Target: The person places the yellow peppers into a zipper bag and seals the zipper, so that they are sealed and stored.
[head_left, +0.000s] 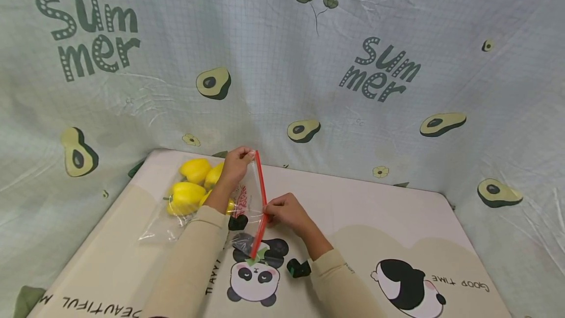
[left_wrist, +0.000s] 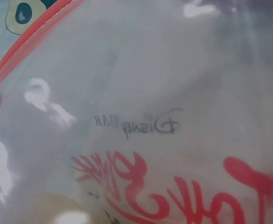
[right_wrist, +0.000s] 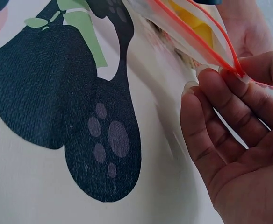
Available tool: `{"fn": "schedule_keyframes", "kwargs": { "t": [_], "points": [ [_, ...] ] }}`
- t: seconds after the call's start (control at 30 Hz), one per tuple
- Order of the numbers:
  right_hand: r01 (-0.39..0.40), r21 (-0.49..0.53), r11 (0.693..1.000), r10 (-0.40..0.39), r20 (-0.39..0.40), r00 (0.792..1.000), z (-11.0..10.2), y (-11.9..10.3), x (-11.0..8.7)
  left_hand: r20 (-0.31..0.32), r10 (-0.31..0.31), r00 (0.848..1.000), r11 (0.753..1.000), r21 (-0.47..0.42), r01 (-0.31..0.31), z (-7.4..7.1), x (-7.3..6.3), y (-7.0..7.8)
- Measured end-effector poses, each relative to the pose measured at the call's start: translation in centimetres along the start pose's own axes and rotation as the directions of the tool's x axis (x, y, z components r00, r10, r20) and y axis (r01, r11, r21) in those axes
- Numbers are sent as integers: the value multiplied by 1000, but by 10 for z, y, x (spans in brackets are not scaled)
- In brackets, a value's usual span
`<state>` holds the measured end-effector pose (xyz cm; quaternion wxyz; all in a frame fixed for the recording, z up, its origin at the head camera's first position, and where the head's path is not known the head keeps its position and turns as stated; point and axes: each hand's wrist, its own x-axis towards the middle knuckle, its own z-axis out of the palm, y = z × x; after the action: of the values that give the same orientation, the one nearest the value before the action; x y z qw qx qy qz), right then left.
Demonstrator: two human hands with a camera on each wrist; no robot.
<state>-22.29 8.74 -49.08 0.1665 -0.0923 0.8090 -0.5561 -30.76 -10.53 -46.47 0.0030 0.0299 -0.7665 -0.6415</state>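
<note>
A clear zip bag (head_left: 252, 188) with a red zip strip (head_left: 262, 178) lies to the left of centre in the head view. Inside it are several glossy yellow fruits (head_left: 185, 198) that look like bell peppers; my left forearm covers part of them. At the far end of the strip, my left hand (head_left: 237, 165) pinches the bag's edge. My right hand (head_left: 288, 214) pinches the strip near its middle, thumb against fingers. The right wrist view shows two red edges (right_wrist: 197, 37) parted beyond that pinch, with yellow inside. Red lettering (left_wrist: 146, 186) fills the left wrist view.
The tabletop (head_left: 353, 210) carries panda prints and lettering, including a panda face (head_left: 254, 281) near the bag's lower end. A curtain (head_left: 265, 38) printed with avocados hangs behind and at both sides. A small dark object (head_left: 298, 268) sits by my right wrist.
</note>
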Motion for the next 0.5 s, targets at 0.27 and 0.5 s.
{"fn": "schedule_keyframes", "kwargs": {
  "t": [0.27, 0.5],
  "points": [
    [8, -24, 1000, -7, 36, 999, -1, -1, -5, -6, -3, 1000, 999, -34, 3, -1, 0, 1],
    [9, -35, 999, -7, 55, 998, -1, 1, -6, -13, 25, 1000, 999, -47, -26, 0, 2, 1]
  ]
}}
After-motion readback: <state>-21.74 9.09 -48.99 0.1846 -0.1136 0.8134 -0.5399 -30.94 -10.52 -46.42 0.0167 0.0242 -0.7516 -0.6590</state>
